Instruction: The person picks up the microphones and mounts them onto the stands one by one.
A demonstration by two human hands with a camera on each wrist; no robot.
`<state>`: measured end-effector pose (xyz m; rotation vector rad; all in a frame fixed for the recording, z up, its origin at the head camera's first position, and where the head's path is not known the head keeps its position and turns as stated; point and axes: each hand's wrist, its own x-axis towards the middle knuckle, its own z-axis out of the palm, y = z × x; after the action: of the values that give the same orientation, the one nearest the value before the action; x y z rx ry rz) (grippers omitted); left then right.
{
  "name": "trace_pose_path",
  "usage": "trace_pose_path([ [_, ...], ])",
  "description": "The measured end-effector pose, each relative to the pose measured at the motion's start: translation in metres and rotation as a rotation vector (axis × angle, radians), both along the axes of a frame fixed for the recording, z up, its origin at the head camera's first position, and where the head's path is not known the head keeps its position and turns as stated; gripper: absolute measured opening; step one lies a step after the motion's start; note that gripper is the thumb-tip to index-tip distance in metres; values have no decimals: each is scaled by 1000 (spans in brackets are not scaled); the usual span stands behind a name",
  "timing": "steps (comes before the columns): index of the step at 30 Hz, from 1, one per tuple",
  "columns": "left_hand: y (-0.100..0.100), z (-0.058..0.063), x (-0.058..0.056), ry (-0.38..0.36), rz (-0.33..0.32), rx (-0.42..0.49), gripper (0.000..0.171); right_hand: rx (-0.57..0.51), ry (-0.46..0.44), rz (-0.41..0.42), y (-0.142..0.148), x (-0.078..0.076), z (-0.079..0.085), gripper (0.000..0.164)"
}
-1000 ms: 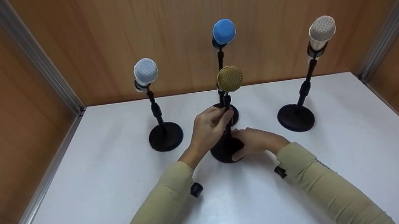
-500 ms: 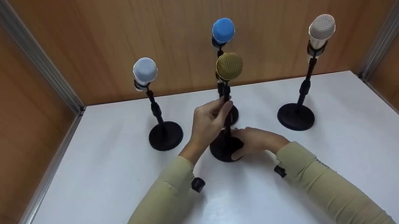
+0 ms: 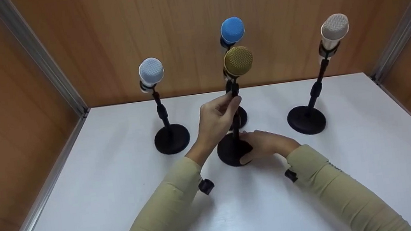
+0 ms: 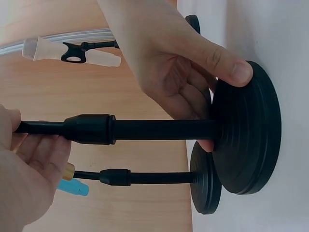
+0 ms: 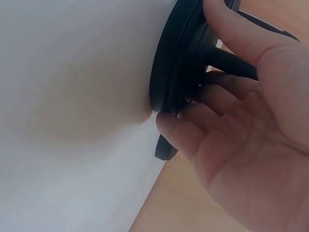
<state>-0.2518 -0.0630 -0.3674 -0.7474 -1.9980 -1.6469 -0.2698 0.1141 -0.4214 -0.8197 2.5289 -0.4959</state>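
A gold-headed microphone [image 3: 238, 61] stands in a black desk microphone stand [image 3: 232, 150] at mid table. My left hand [image 3: 214, 121] pinches the thin upper rod of this stand, below the microphone. In the left wrist view the rod runs into a collar [image 4: 89, 129] on the thicker lower pole, and the fingertips lie at the collar's upper end. My right hand [image 3: 263, 144] grips the round base, its thumb on top and its fingers around the pole's foot and rim. The right wrist view shows the base [image 5: 176, 63] resting on the table.
Close behind stands a blue microphone [image 3: 232, 29] on its own stand, partly hidden. A pale-blue microphone [image 3: 151, 71] is to the left, a whitish one [image 3: 335, 27] to the right. Wooden panels [image 3: 146, 16] enclose the white table [image 3: 122, 204].
My left hand has moved upward along with the gold microphone, which now stands higher above its base. The right hand and the base have stayed in place.
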Motion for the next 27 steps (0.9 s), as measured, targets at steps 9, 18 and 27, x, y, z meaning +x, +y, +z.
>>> trace_pose_path([
  [9, -1, 3, -2, 4, -6, -26, 18, -49, 1, 13, 3, 1, -3, 82],
  [18, -3, 11, -1, -71, -27, -114, 19, -550, -69, -116, 17, -6, -6, 67],
  [27, -8, 17, 1, -116, -77, -180, 18, -900, -131, -197, 12, -2, 0, 58],
])
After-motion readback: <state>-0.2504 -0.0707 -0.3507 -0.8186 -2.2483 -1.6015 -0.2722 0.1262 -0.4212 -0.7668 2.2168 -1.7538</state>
